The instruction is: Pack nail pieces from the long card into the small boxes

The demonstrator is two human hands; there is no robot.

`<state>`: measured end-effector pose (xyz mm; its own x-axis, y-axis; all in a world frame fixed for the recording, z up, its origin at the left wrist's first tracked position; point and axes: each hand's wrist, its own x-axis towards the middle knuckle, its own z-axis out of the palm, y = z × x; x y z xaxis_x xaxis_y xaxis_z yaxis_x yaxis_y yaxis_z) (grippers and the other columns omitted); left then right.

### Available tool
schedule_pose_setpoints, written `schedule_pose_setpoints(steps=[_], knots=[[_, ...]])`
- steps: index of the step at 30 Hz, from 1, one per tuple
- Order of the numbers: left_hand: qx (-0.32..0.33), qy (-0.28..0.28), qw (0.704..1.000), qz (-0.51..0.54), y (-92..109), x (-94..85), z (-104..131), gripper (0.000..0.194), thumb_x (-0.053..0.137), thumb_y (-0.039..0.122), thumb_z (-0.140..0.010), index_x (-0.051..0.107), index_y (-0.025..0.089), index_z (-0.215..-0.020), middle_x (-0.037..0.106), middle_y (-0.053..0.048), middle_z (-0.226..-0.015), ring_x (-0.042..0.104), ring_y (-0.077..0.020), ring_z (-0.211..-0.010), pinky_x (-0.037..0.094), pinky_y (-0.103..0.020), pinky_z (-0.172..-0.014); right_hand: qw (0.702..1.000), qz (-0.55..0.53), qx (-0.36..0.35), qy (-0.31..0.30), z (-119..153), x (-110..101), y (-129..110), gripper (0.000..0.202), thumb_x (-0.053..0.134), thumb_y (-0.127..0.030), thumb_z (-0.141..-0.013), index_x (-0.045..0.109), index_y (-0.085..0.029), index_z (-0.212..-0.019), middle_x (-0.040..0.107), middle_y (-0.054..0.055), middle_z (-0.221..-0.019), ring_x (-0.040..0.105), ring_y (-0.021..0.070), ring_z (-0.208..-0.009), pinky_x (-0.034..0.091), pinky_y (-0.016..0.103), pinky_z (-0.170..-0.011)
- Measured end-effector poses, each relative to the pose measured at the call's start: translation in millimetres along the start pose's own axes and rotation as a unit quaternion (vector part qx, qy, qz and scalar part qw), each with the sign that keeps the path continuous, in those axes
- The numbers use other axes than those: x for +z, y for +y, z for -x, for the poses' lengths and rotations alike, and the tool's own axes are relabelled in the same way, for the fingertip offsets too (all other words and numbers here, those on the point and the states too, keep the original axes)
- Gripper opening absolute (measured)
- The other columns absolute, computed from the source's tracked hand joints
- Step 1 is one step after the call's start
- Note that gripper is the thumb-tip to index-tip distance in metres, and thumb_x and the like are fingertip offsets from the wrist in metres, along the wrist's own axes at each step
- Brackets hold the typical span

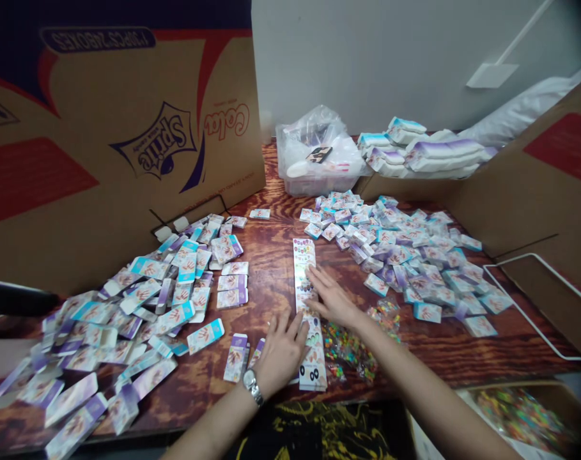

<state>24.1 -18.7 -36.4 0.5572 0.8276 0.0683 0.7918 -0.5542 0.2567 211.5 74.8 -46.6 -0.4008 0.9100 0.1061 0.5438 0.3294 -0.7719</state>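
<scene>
A long narrow strip of printed stickers [303, 259], apparently a stack, lies lengthwise away from me on the wooden table. My left hand [281, 350], with a watch [252, 383] on its wrist, rests palm down over the strip's left edge, fingers stretched forward. Higher up, my right hand [335, 296] lies across the strip from the right with its fingers extended. Small purple and white boxes [236, 358] stand just left of my left hand, partly hidden by it. Under my right forearm are clear bags of colourful small candies [350, 348].
Small flat boxes [179, 291] are heaped at left, and filled-looking boxes [405, 255] at right. Behind stand a large carton [175, 83], a plastic tub [314, 185] and bundled flat packs [443, 156]. An open box of candy [515, 409] sits below the table's right front edge.
</scene>
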Motion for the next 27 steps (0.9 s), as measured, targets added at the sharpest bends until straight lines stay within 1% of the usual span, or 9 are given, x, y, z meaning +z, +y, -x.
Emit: schedule_pose_setpoints(steps=[3, 6, 10, 15, 17, 20, 23, 25, 27], knots=[[-0.001, -0.006, 1.0, -0.011, 1.1, 6.9, 0.2, 0.041, 0.047, 0.032, -0.088, 0.046, 0.017, -0.126, 0.046, -0.012, -0.135, 0.039, -0.0343, -0.124, 0.035, -0.056, -0.097, 0.979, 0.171, -0.056, -0.1, -7.7, 3.1, 6.0, 0.063, 0.064, -0.034, -0.077, 0.042, -0.017, -0.133, 0.035, 0.016, -0.142, 0.022, 0.0335, -0.134, 0.02, 0.057, -0.105], [-0.002, -0.007, 1.0, -0.009, -1.4, 10.1, 1.3, 0.041, 0.047, 0.032, -0.088, 0.045, 0.019, -0.127, 0.046, -0.012, -0.135, 0.039, -0.0338, -0.124, 0.035, -0.056, -0.097, 0.965, 0.227, -0.071, -0.111, -9.3, 4.9, 10.0, 0.053, 0.062, -0.032, -0.08, 0.047, -0.02, -0.129, 0.045, 0.013, -0.136, 0.029, 0.0318, -0.132, 0.024, 0.056, -0.103], [-0.005, 0.006, 1.0, 0.017, -3.0, 12.1, 2.9, 0.045, 0.048, 0.027, -0.087, 0.04, 0.019, -0.131, 0.043, -0.015, -0.137, 0.036, -0.0328, -0.127, 0.034, -0.055, -0.098, 0.975, 0.198, -0.086, -0.056, -2.4, 8.9, 4.2, 0.028, 0.06, -0.027, -0.082, 0.062, -0.023, -0.11, 0.063, 0.009, -0.117, 0.043, 0.0309, -0.122, 0.032, 0.055, -0.098], [-0.085, 0.126, 0.977, 0.15, -11.6, -4.7, -4.0, 0.071, 0.05, 0.03, -0.085, 0.012, 0.011, -0.142, 0.019, -0.02, -0.147, 0.015, -0.0308, -0.136, 0.027, -0.051, -0.105, 0.987, 0.115, -0.111, -0.033, 11.7, -4.5, -34.6, 0.012, 0.054, -0.019, -0.086, 0.065, -0.019, -0.092, 0.068, 0.008, -0.102, 0.059, 0.0217, -0.1, 0.044, 0.039, -0.088], [-0.123, 0.143, 0.947, 0.261, -18.7, -14.4, -9.4, 0.072, 0.056, 0.035, -0.081, 0.022, 0.013, -0.14, 0.027, -0.017, -0.145, 0.02, -0.0311, -0.135, 0.025, -0.049, -0.106, 0.992, 0.037, -0.109, -0.052, 14.2, -19.3, -55.6, 0.014, 0.052, -0.021, -0.087, 0.063, -0.019, -0.095, 0.068, 0.007, -0.099, 0.062, 0.018, -0.091, 0.048, 0.032, -0.081], [-0.18, 0.088, 0.856, 0.477, -27.1, -22.7, -15.5, 0.034, 0.06, 0.036, -0.077, 0.061, 0.015, -0.104, 0.062, -0.009, -0.105, 0.052, -0.0272, -0.106, 0.039, -0.041, -0.093, 0.997, -0.021, -0.067, -0.015, 11.5, -42.1, -80.2, 0.016, 0.049, -0.024, -0.089, 0.061, -0.02, -0.099, 0.068, 0.004, -0.092, 0.064, 0.0152, -0.082, 0.049, 0.026, -0.073], [-0.218, 0.063, 0.787, 0.575, -27.0, -22.8, -18.0, 0.028, 0.057, 0.041, -0.079, 0.061, 0.014, -0.074, 0.059, -0.001, -0.07, 0.057, -0.0164, -0.07, 0.047, -0.029, -0.068, 0.996, -0.015, -0.066, 0.055, 8.7, -52.4, -94.2, 0.015, 0.049, -0.025, -0.089, 0.059, -0.02, -0.1, 0.067, 0.005, -0.095, 0.064, 0.0162, -0.084, 0.05, 0.027, -0.073], [-0.241, 0.072, 0.756, 0.604, -23.5, -22.0, -18.8, 0.031, 0.055, 0.046, -0.079, 0.058, 0.015, -0.078, 0.058, 0.0, -0.069, 0.055, -0.0137, -0.063, 0.046, -0.025, -0.059, 0.991, 0.0, -0.118, 0.064, 12.0, -48.9, -101.1, 0.013, 0.048, -0.022, -0.09, 0.058, -0.02, -0.098, 0.066, 0.007, -0.1, 0.063, 0.0169, -0.09, 0.05, 0.03, -0.078], [-0.263, 0.076, 0.718, 0.64, -20.3, -23.3, -19.8, 0.034, 0.052, 0.048, -0.081, 0.057, 0.015, -0.086, 0.06, -0.001, -0.073, 0.057, -0.0135, -0.062, 0.046, -0.023, -0.054, 0.981, 0.028, -0.188, 0.028, 19.9, -39.1, -107.1, 0.014, 0.045, -0.018, -0.09, 0.056, -0.019, -0.099, 0.066, 0.007, -0.101, 0.061, 0.0168, -0.095, 0.049, 0.031, -0.082]])
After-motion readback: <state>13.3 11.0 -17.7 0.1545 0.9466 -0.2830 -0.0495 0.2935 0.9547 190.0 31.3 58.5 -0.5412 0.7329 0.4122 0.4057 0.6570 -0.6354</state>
